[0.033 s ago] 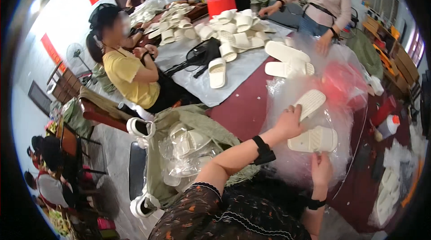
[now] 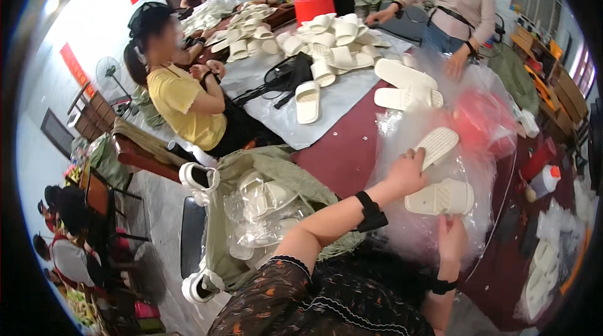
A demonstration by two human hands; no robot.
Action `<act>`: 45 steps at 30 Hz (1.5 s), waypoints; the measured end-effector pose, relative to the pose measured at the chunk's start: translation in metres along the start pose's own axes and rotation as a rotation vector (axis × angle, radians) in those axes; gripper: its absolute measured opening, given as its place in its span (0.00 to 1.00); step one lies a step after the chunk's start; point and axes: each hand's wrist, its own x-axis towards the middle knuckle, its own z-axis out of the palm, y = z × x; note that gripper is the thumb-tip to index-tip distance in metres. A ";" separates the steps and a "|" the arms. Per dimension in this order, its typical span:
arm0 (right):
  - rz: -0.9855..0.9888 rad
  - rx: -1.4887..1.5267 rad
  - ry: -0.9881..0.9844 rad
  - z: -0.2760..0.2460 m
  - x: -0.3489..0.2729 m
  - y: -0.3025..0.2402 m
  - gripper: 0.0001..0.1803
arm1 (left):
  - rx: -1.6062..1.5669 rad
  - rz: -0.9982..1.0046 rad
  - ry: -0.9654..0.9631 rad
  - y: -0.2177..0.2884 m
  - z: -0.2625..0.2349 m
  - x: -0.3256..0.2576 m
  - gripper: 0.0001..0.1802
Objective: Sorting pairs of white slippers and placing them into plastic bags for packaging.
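Head view. The left hand (image 2: pixel 407 173) grips one cream slipper (image 2: pixel 438 146) by its heel end, sole up and toe pointing to two o'clock. The right hand (image 2: pixel 451 240) touches, fingers loosely spread, a second cream slipper (image 2: pixel 441 198) lying sole up at five o'clock from the first; whether it pinches the edge cannot be told. Both slippers rest over a heap of clear plastic bags (image 2: pixel 408 235) on the dark red table (image 2: pixel 342 154). At eleven o'clock, a pile of like slippers (image 2: pixel 326 37). At nine o'clock, a sack of bagged slippers (image 2: pixel 264 210). The slippers look light, foamy and flexible; best gripped across heel or side edge. The film looks slippery.
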 end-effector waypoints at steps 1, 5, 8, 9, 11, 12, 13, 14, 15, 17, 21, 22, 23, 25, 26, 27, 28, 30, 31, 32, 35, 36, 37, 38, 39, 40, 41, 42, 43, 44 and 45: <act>-0.019 0.002 -0.011 0.001 0.005 -0.004 0.24 | -0.027 0.012 0.051 0.000 -0.002 -0.002 0.36; 0.046 -0.071 0.007 0.007 0.026 -0.007 0.27 | -0.116 0.139 0.212 -0.004 -0.006 -0.005 0.29; 0.086 -0.196 -0.057 0.010 0.036 -0.005 0.27 | -0.360 -0.084 -0.027 0.031 -0.043 -0.011 0.27; 0.088 -0.211 -0.056 0.015 0.038 -0.002 0.27 | -0.359 -0.089 -0.018 0.029 -0.041 -0.010 0.27; 0.079 -0.229 -0.063 0.024 0.040 0.007 0.26 | -0.703 0.009 0.008 0.024 -0.024 -0.007 0.27; 0.055 -0.225 -0.007 0.027 0.041 0.015 0.25 | -0.704 0.002 0.020 0.019 -0.011 -0.003 0.27; 0.028 -0.221 0.046 0.030 0.042 0.022 0.24 | -0.828 -0.086 -0.030 0.013 0.006 0.004 0.27; 0.013 -0.223 0.037 0.028 0.043 0.030 0.24 | -0.951 -0.174 -0.079 0.008 0.019 0.009 0.27; 0.000 -0.220 0.100 0.023 0.043 0.035 0.24 | -0.950 -0.183 -0.063 0.003 0.025 0.010 0.27; -0.014 -0.218 0.163 0.008 0.043 0.037 0.23 | -1.137 -0.291 -0.184 -0.004 0.041 0.012 0.26; 0.060 -0.167 0.188 -0.013 0.050 0.029 0.22 | -0.954 -0.237 -0.308 -0.032 0.076 0.001 0.29; 0.022 -0.231 0.235 -0.015 0.054 0.026 0.22 | -0.941 -0.230 -0.246 -0.034 0.080 -0.004 0.29; -0.018 -0.293 0.284 -0.016 0.057 0.022 0.22 | -0.925 -0.221 -0.183 -0.035 0.081 -0.007 0.30; -0.021 -0.320 0.241 -0.010 0.066 0.031 0.21 | -0.792 -0.140 -0.121 -0.031 0.084 -0.012 0.30; -0.029 -0.349 0.191 -0.006 0.070 0.035 0.20 | -0.662 -0.066 -0.055 -0.027 0.082 -0.012 0.31; -0.022 -0.349 0.197 -0.002 0.071 0.038 0.20 | -0.663 -0.059 -0.061 -0.023 0.079 -0.012 0.31; -0.003 -0.350 0.172 0.003 0.073 0.041 0.19 | -0.648 -0.135 -0.116 -0.019 0.077 -0.012 0.31; 0.011 -0.350 0.142 0.009 0.074 0.045 0.18 | -0.632 -0.215 -0.166 -0.017 0.079 -0.013 0.31; -0.007 -0.337 0.161 0.011 0.077 0.049 0.17 | -0.639 -0.211 -0.152 -0.018 0.080 -0.012 0.31; -0.025 -0.323 0.178 0.012 0.079 0.052 0.16 | -0.646 -0.207 -0.138 -0.019 0.081 -0.012 0.31; -0.094 -0.276 0.348 0.012 0.084 0.053 0.14 | -0.659 -0.148 -0.054 -0.018 0.078 -0.013 0.32; -0.096 -0.272 0.351 0.009 0.085 0.047 0.14 | -0.655 -0.144 -0.052 -0.016 0.073 -0.012 0.32; -0.073 -0.254 0.281 0.005 0.083 0.041 0.15 | -0.566 -0.196 -0.109 -0.013 0.069 -0.013 0.33; -0.049 -0.236 0.211 0.003 0.080 0.030 0.16 | -0.476 -0.246 -0.166 -0.012 0.064 -0.013 0.34; -0.052 -0.228 0.216 0.006 0.079 0.023 0.16 | -0.469 -0.242 -0.162 -0.013 0.064 -0.012 0.34; -0.057 -0.190 0.098 0.009 0.078 0.016 0.19 | -0.429 -0.232 -0.145 -0.012 0.065 -0.013 0.35; -0.061 -0.152 -0.018 0.011 0.079 0.011 0.22 | -0.389 -0.219 -0.129 -0.011 0.068 -0.014 0.36; -0.064 -0.143 -0.010 0.020 0.081 0.013 0.22 | -0.380 -0.211 -0.125 -0.010 0.072 -0.013 0.36; -0.183 -0.253 0.151 0.038 0.085 0.019 0.23 | -0.356 -0.197 -0.109 -0.009 0.076 -0.013 0.37; -0.305 -0.360 0.308 0.049 0.089 0.022 0.25 | -0.331 -0.190 -0.089 -0.009 0.081 -0.013 0.38; -0.313 -0.348 0.315 0.052 0.094 0.019 0.25 | -0.319 -0.187 -0.078 -0.010 0.084 -0.013 0.38</act>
